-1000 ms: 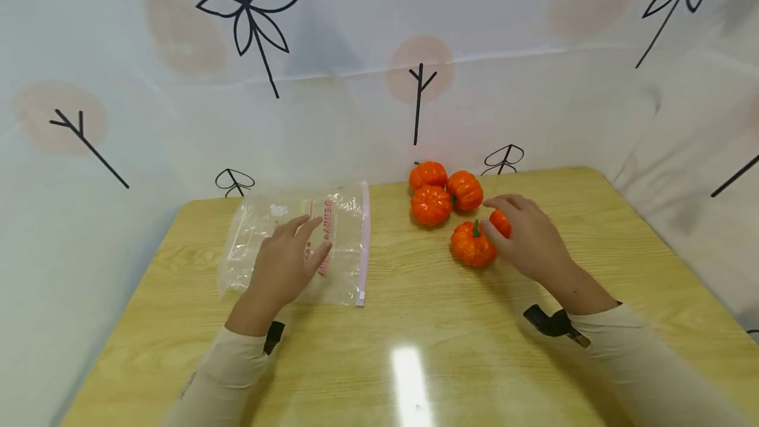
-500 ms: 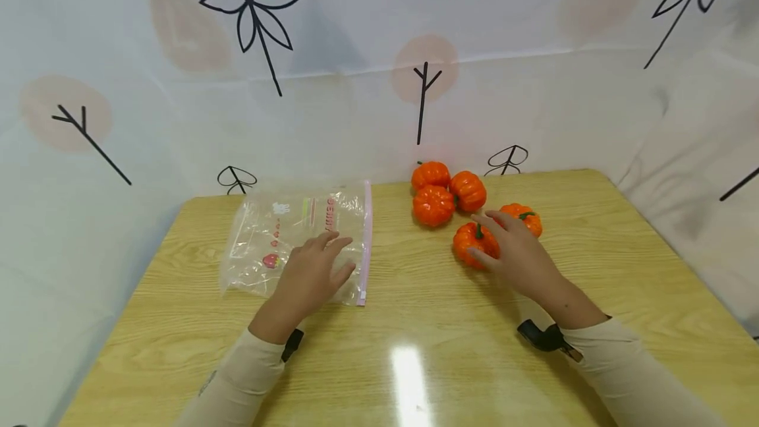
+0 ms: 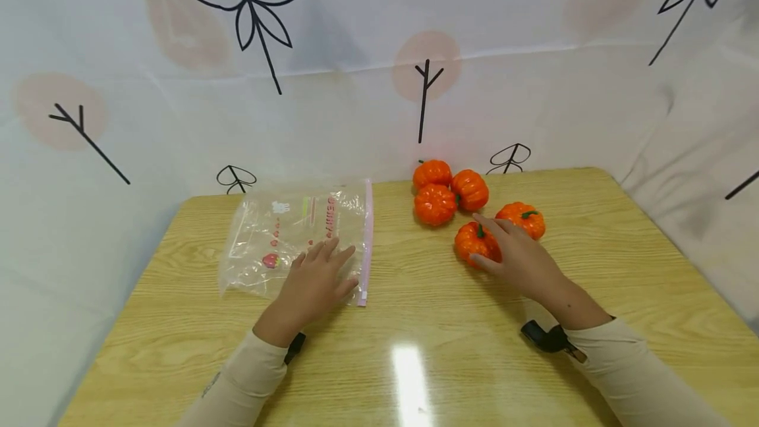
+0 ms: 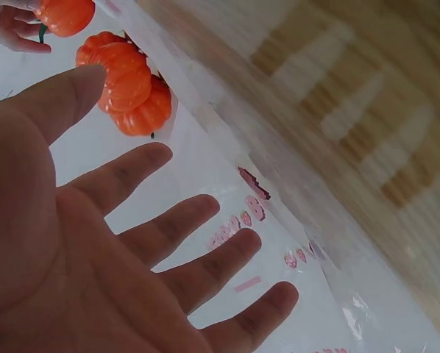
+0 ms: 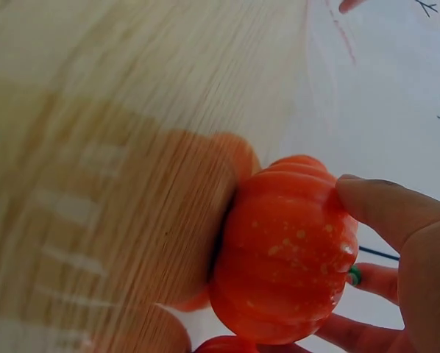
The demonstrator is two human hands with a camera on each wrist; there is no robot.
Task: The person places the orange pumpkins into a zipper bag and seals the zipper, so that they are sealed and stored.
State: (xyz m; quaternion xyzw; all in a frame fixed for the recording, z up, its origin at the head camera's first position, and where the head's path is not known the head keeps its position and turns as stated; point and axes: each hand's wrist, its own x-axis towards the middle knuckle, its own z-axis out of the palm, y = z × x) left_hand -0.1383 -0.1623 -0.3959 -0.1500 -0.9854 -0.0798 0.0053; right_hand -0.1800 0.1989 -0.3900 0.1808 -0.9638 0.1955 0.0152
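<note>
In the head view, a clear plastic zip bag (image 3: 255, 223) with a pink zip edge lies flat at the left of the table. My left hand (image 3: 314, 285) is spread over its right part; whether it touches the bag cannot be told. At the right, my right hand (image 3: 524, 262) has thumb and fingers around a small orange pumpkin (image 3: 468, 244). The right wrist view shows the thumb against this pumpkin (image 5: 279, 250), with fingers passing behind it near the green stem. Another pumpkin (image 3: 522, 216) sits just behind the hand.
Three more orange pumpkins (image 3: 435, 205) stand clustered at the back of the wooden table (image 3: 415, 321). A white patterned cloth (image 3: 344, 111) hangs behind the table. Black wrist straps (image 3: 544, 337) sit at the sleeves.
My right hand has moved left and down from the rear pumpkin to the front one, uncovering the rear one. The left hand has shifted right and down over the bag.
</note>
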